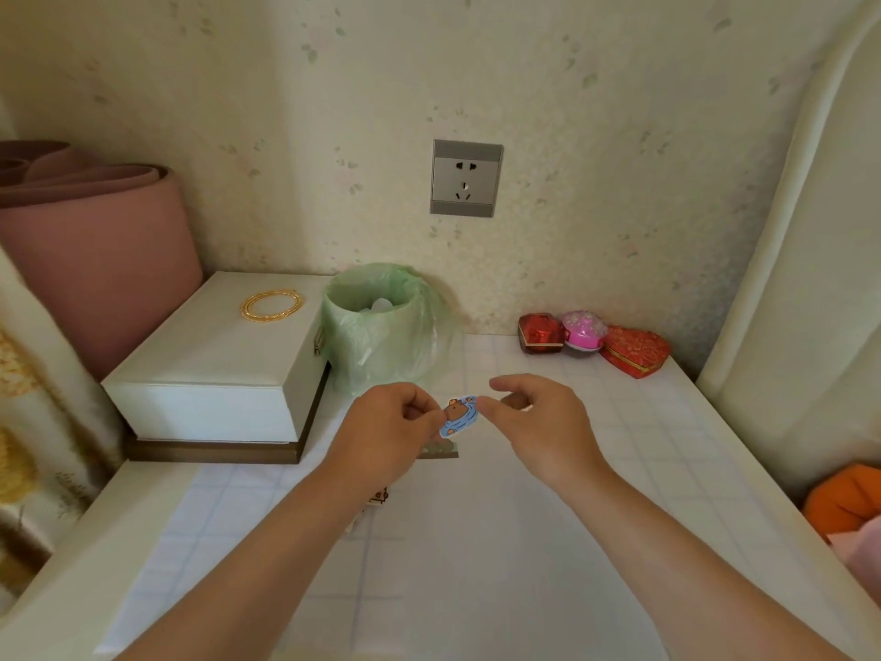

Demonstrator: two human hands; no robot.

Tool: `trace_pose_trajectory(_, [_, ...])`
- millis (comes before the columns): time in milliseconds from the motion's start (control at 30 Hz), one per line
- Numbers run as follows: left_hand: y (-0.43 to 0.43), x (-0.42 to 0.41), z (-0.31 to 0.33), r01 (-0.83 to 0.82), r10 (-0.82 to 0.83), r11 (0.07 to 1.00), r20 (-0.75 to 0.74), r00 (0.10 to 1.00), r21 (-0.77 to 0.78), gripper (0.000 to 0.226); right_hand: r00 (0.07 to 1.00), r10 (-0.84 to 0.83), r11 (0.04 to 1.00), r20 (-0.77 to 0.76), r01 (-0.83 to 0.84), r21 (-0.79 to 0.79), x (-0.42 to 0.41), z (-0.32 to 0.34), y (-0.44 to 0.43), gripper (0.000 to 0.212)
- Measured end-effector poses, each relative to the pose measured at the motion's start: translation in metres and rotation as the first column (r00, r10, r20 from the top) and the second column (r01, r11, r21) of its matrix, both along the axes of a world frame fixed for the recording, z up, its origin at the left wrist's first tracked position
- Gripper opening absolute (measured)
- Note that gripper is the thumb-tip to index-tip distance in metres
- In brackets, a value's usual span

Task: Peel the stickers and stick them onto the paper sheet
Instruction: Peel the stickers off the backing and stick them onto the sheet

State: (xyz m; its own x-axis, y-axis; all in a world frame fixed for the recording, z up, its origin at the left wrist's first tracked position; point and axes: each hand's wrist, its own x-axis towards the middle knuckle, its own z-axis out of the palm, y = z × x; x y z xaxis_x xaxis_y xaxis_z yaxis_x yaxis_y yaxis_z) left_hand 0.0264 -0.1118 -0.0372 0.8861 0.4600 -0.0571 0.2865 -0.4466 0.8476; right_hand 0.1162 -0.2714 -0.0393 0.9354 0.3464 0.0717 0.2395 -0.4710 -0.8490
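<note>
A small blue sticker (458, 416) with a brown animal on it is held in the air between both hands. My left hand (391, 431) pinches its left edge. My right hand (538, 422) pinches its right tip with thumb and forefinger. Below them a large white paper sheet (476, 541) with a faint grid lies flat on the table. Another sticker (379, 497) peeks out from under my left wrist on the sheet. A small grey-brown scrap (443, 449) lies just under the held sticker.
A white box (214, 374) with a gold bangle (271, 305) stands at the back left. A bin lined with a green bag (381, 326) sits beside it. Red and pink trinket boxes (591, 341) stand at the back right. An orange object (844, 503) lies at the right edge.
</note>
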Motion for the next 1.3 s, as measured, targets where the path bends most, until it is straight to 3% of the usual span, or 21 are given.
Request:
trace_pose_trajectory(100, [0.004, 0.001, 0.001, 0.082, -0.083, 0.996, 0.008, 0.997, 0.042, 0.009, 0.995, 0.095, 0.994, 0.007, -0.096, 0.057, 0.005, 0.001, 0.001, 0.004])
trace_pose_trajectory(167, [0.005, 0.003, 0.001, 0.099, -0.100, 0.993, 0.017, 0.995, 0.065, 0.008, 0.992, 0.123, 0.990, 0.003, -0.122, 0.071, 0.008, 0.001, 0.001, 0.009])
trace_pose_trajectory(333, [0.004, 0.006, -0.004, 0.047, -0.047, 0.999, 0.033, 0.998, 0.006, 0.006, 0.991, 0.106, 0.993, -0.082, -0.102, 0.058, 0.013, -0.002, -0.001, 0.013])
trace_pose_trajectory(400, [0.005, 0.006, -0.005, 0.025, -0.024, 0.999, 0.029, 0.999, -0.027, 0.017, 0.990, 0.046, 0.998, -0.134, -0.039, 0.054, 0.017, -0.002, -0.004, 0.014])
trace_pose_trajectory(467, [0.009, 0.006, -0.009, 0.042, -0.042, 0.996, -0.008, 0.999, 0.076, 0.032, 0.979, -0.019, 0.999, -0.205, 0.025, 0.030, 0.024, -0.003, -0.009, 0.014])
trace_pose_trajectory(533, [0.011, 0.005, -0.013, 0.089, -0.078, 0.970, -0.055, 0.995, 0.228, 0.032, 0.954, -0.027, 1.000, -0.299, 0.023, -0.016, 0.030, -0.006, -0.015, 0.011])
trace_pose_trajectory(667, [0.008, 0.004, -0.025, 0.283, -0.213, 0.839, -0.199, 0.957, 0.465, 0.039, 0.904, 0.005, 0.997, -0.427, -0.035, -0.063, 0.030, -0.015, -0.016, 0.008])
trace_pose_trajectory(800, [0.004, 0.007, -0.034, 0.377, -0.264, 0.783, -0.285, 0.921, 0.494, 0.050, 0.915, -0.010, 0.997, -0.404, -0.020, -0.068, 0.032, -0.023, -0.009, 0.012])
trace_pose_trajectory(1067, [0.004, 0.008, -0.038, 0.375, -0.266, 0.778, -0.277, 0.923, 0.503, 0.047, 0.964, -0.019, 0.989, -0.265, -0.020, -0.144, 0.034, -0.032, -0.001, 0.010])
trace_pose_trajectory(1300, [0.002, 0.008, -0.038, 0.369, -0.269, 0.779, -0.260, 0.927, 0.508, 0.050, 0.971, 0.001, 0.985, -0.238, -0.041, -0.165, 0.034, -0.033, 0.000, 0.012])
